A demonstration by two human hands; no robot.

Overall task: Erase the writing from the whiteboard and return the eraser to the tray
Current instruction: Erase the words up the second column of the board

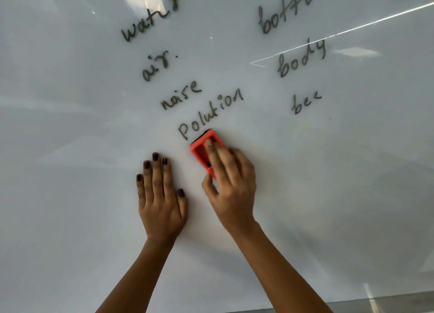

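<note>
White and glossy, the whiteboard (70,124) is filling nearly the whole view, with ceiling lights reflecting in it and a grey strip (352,304) showing along its bottom edge at the lower right. Dark handwriting is sitting across the upper middle of the board: "water" (150,16), "air" (156,66), "noise" (180,96) and "polution" (209,115) are running down in one column, while "bottle" (288,9), "body" (301,56) and "bee" (305,103) are standing in another toward the right.

The left hand (160,200) is lying flat against the board below the writing, fingers spread a little and pointing up, holding nothing. The right hand (231,185) is just beside it, wrapping around a red eraser (203,148), with fingers lying over its back and the thumb pressing its near side. The hand and eraser are looking blurred.

The eraser is pressing against the board near its middle, poking out above and to the left of the right hand's fingers. Its top corner is touching the lower edge of "polution", just below the middle letters. It is sitting up and to the right of the left hand's fingertips, apart from them.
</note>
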